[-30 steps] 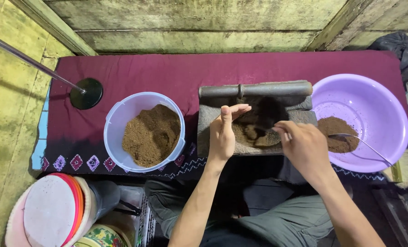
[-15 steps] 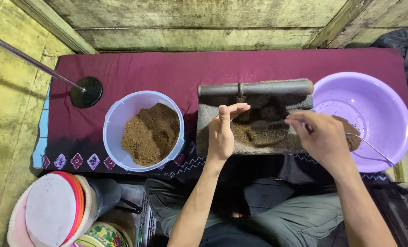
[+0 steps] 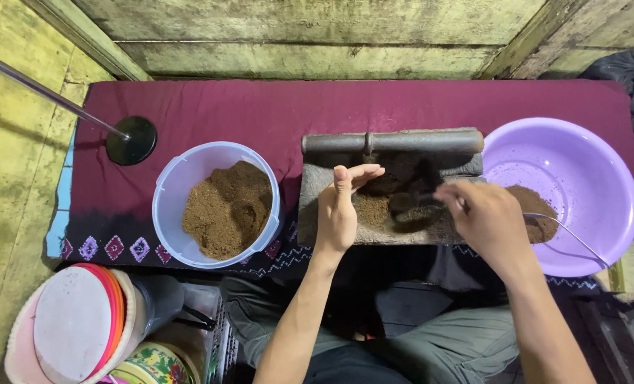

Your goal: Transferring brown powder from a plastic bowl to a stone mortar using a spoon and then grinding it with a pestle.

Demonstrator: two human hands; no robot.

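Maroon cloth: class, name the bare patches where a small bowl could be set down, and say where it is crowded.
The maroon cloth is bare along its far strip, between the wooden wall and the containers, and between the black round base and the clear bucket. It is crowded from the bucket past the grinding stone, where both hands work, to the purple basin.

Maroon cloth (image 3: pixel 246 107) with a diamond-patterned near edge, brown powder (image 3: pixel 226 209) in a pale blue bucket (image 3: pixel 169 192), lilac basin (image 3: pixel 587 171) right, dark grey grinding stone (image 3: pixel 317 192) between.
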